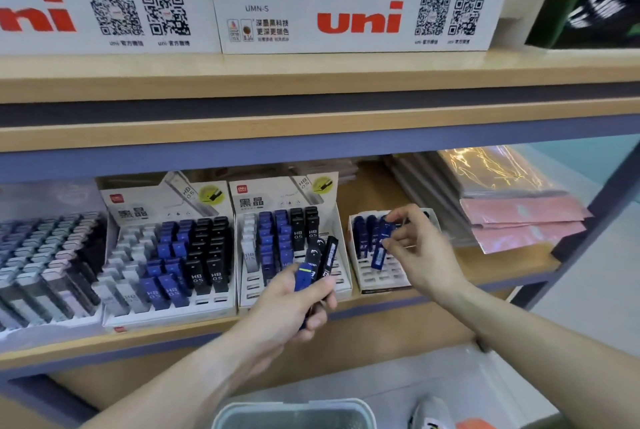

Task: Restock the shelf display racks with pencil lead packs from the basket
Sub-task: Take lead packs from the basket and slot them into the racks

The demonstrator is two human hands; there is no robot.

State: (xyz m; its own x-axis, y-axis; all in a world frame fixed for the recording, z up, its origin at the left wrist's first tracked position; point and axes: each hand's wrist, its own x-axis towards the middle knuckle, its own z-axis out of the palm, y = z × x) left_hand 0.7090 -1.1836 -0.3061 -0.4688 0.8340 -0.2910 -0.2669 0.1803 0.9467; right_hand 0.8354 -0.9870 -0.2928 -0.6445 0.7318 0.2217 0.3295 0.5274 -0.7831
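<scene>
Two hands: left (294,307) gripping several lead packs (318,266), right (420,248) pinching one blue pack (379,252) over the rack (381,272).

Two hands (294,304), four display racks (381,276), one basket (294,409).

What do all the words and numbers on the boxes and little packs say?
"uni": white display box, top shelf.
"UMN-S": same box.
"黑晶": rack header card.
"HB 0.5": black lead packs.
QR captions and small print are too blurred to read; so are the packs in the left hand and right hand.
</scene>
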